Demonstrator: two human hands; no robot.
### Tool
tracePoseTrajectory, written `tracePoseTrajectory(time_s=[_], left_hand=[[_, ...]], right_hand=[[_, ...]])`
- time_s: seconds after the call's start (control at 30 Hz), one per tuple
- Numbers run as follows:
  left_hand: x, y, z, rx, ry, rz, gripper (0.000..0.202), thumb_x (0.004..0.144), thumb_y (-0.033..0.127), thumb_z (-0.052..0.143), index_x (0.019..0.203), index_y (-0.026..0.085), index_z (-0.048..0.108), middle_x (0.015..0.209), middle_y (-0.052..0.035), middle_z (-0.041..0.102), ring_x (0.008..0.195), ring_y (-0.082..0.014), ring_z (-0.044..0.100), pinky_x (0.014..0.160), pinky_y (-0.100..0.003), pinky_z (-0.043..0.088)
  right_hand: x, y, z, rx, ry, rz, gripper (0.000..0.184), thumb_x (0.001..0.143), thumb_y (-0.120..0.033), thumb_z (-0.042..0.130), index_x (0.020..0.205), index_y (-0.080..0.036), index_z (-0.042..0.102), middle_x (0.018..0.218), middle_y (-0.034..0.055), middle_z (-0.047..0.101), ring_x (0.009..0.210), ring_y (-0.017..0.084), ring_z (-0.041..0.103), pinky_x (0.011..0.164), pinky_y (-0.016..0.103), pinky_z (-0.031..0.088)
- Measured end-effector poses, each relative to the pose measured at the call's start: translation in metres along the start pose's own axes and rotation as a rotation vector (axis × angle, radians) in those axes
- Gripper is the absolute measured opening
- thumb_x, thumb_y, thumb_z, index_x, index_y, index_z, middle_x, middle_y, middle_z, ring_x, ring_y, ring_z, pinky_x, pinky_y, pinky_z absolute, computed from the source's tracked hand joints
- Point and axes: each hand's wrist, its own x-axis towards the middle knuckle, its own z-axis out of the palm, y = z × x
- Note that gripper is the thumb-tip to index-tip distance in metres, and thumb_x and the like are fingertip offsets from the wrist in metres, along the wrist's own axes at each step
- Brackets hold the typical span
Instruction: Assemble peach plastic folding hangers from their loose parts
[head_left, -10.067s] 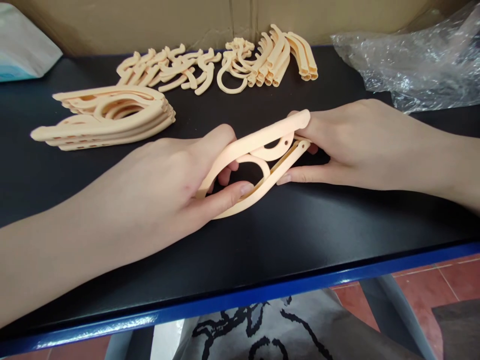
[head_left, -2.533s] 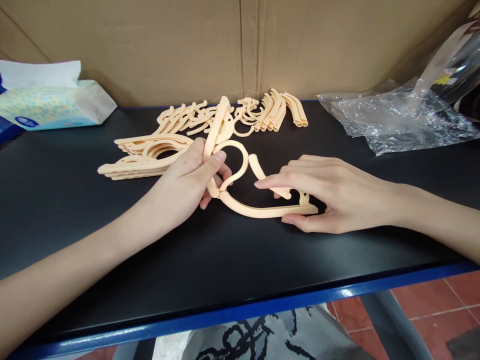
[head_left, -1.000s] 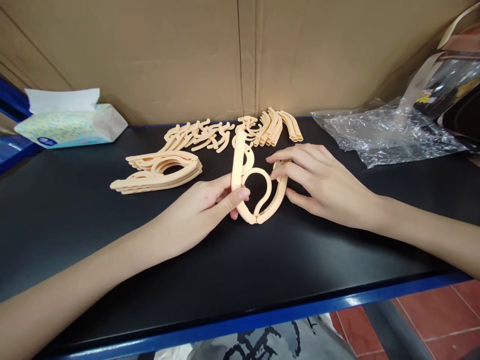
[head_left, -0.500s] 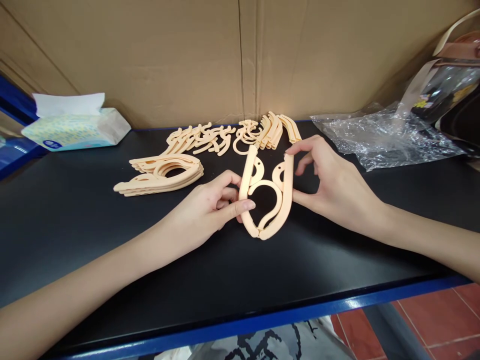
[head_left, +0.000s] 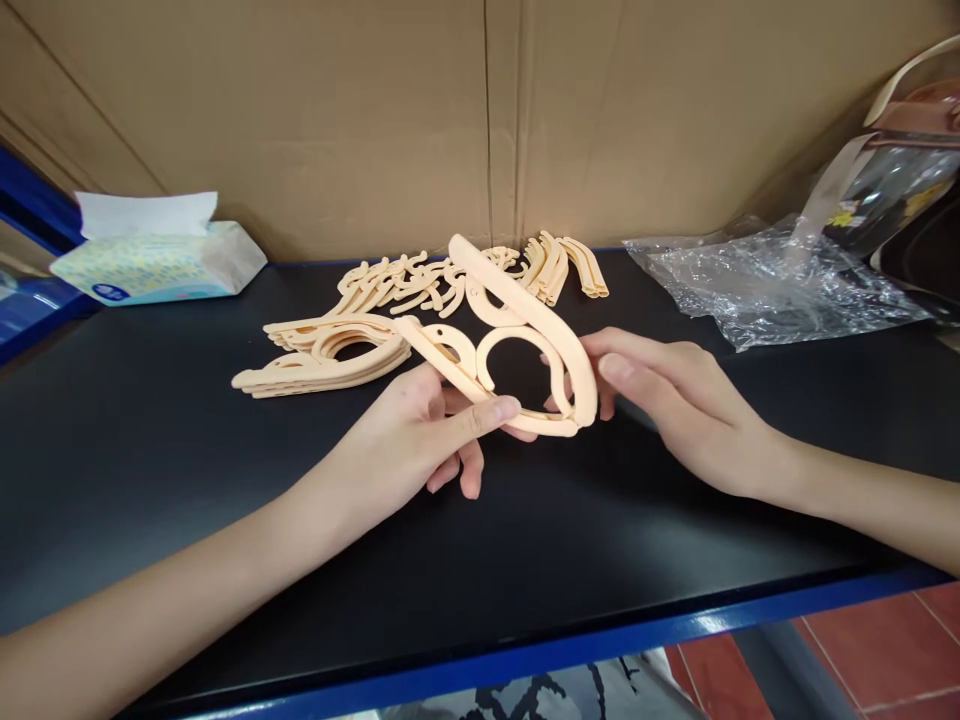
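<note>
My left hand (head_left: 439,425) pinches a folded beige plastic folding hanger (head_left: 559,355) by its lower arm, thumb in front and fingers behind. The hanger is raised over the black table, tilted with its arm tips to the upper left and its curled hook between the arms. At its right end is my right hand (head_left: 694,410), fingertips behind the hanger and partly showing through it, thumb close to the outer edge. A stack of similar folded hangers (head_left: 322,375) lies left of the held one, just beyond my left hand.
Loose beige hooks (head_left: 420,285) and curved arm pieces (head_left: 551,270) lie along the back of the black table (head_left: 315,600). A tissue pack (head_left: 161,262) is at back left. Clear plastic wrap (head_left: 735,280) and a bag (head_left: 900,170) are at back right, before a cardboard wall (head_left: 337,120).
The hanger has turned from upright to tilted left, its joined end swinging right. My right hand has shifted from the upper arm tip down to the joined end.
</note>
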Motion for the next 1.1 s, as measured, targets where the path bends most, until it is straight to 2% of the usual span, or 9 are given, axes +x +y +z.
tracePoseTrajectory(time_s=[0.1, 0.23, 0.3, 0.37, 0.5, 0.63, 0.77, 0.93, 1.1], left_hand=[[-0.001, -0.001, 0.001, 0.042, 0.0, 0.019, 0.023, 0.089, 0.034, 0.065, 0.081, 0.014, 0.056, 0.087, -0.0017, 0.07, 0.04, -0.0023, 0.054, 0.034, -0.012, 0.037], [-0.002, -0.008, 0.001, 0.151, 0.148, 0.121, 0.042, 0.081, 0.039, 0.073, 0.109, 0.021, 0.047, 0.106, -0.0046, 0.064, 0.059, -0.0108, 0.064, 0.038, -0.018, 0.047], [-0.003, -0.012, 0.0, 0.251, 0.24, 0.269, 0.06, 0.081, 0.036, 0.073, 0.126, 0.026, 0.035, 0.123, -0.0078, 0.056, 0.084, -0.0168, 0.068, 0.053, -0.023, 0.058], [-0.003, -0.016, -0.002, 0.397, 0.318, 0.442, 0.076, 0.08, 0.034, 0.075, 0.136, 0.03, 0.024, 0.138, -0.0106, 0.044, 0.113, -0.0234, 0.061, 0.077, -0.033, 0.062], [-0.005, -0.017, -0.006, 0.722, 0.407, 0.665, 0.097, 0.076, 0.041, 0.079, 0.147, 0.031, 0.014, 0.157, -0.0132, 0.02, 0.143, -0.0332, 0.033, 0.109, -0.052, 0.045], [-0.005, -0.01, -0.012, 1.034, 0.438, 0.763, 0.098, 0.077, 0.048, 0.077, 0.151, 0.03, 0.016, 0.161, -0.0129, 0.014, 0.15, -0.0358, 0.015, 0.12, -0.06, 0.024], [-0.004, -0.004, -0.017, 1.274, 0.465, 0.851, 0.083, 0.079, 0.051, 0.074, 0.145, 0.019, 0.035, 0.163, -0.0176, 0.008, 0.15, -0.0415, 0.004, 0.118, -0.066, 0.016], [-0.005, -0.001, -0.019, 1.41, 0.343, 0.929, 0.071, 0.087, 0.048, 0.067, 0.144, 0.016, 0.039, 0.158, -0.0181, 0.03, 0.148, -0.0383, 0.019, 0.119, -0.061, 0.02], [-0.004, -0.003, -0.017, 1.396, 0.203, 0.833, 0.072, 0.088, 0.048, 0.064, 0.145, 0.015, 0.035, 0.155, -0.0139, 0.038, 0.147, -0.0313, 0.028, 0.121, -0.052, 0.02]], right_hand=[[0.003, -0.001, 0.001, 0.166, -0.063, 0.053, 0.018, 0.097, -0.036, 0.053, 0.094, -0.022, 0.062, 0.079, -0.0011, 0.065, 0.07, 0.011, 0.062, 0.063, 0.023, 0.051], [0.009, 0.004, -0.001, 0.366, -0.052, 0.174, 0.018, 0.093, -0.034, 0.061, 0.102, -0.018, 0.063, 0.076, -0.0013, 0.064, 0.063, 0.009, 0.061, 0.056, 0.02, 0.052], [0.012, 0.008, -0.004, 0.431, -0.023, 0.208, 0.024, 0.092, -0.035, 0.063, 0.109, -0.018, 0.063, 0.076, -0.0014, 0.064, 0.059, 0.008, 0.06, 0.055, 0.02, 0.052], [0.014, 0.012, -0.007, 0.48, -0.006, 0.243, 0.025, 0.091, -0.036, 0.064, 0.108, -0.018, 0.065, 0.079, -0.0014, 0.063, 0.059, 0.007, 0.06, 0.053, 0.019, 0.052], [0.015, 0.015, -0.009, 0.517, -0.032, 0.302, 0.022, 0.091, -0.037, 0.063, 0.102, -0.018, 0.067, 0.078, -0.0016, 0.06, 0.06, 0.006, 0.059, 0.054, 0.018, 0.051], [0.015, 0.014, -0.009, 0.472, -0.134, 0.317, 0.025, 0.093, -0.037, 0.061, 0.108, -0.019, 0.067, 0.074, -0.0019, 0.061, 0.059, 0.007, 0.057, 0.055, 0.018, 0.052], [0.016, 0.013, -0.011, 0.385, -0.152, 0.278, 0.028, 0.093, -0.036, 0.06, 0.113, -0.019, 0.067, 0.074, -0.0015, 0.062, 0.06, 0.007, 0.056, 0.057, 0.019, 0.052], [0.016, 0.015, -0.012, 0.301, -0.2, 0.219, 0.032, 0.093, -0.039, 0.059, 0.118, -0.02, 0.067, 0.077, -0.0012, 0.062, 0.062, 0.008, 0.055, 0.059, 0.02, 0.051], [0.015, 0.013, -0.011, 0.237, -0.222, 0.184, 0.037, 0.093, -0.043, 0.057, 0.12, -0.02, 0.067, 0.084, 0.0007, 0.063, 0.068, 0.01, 0.055, 0.062, 0.022, 0.049]])
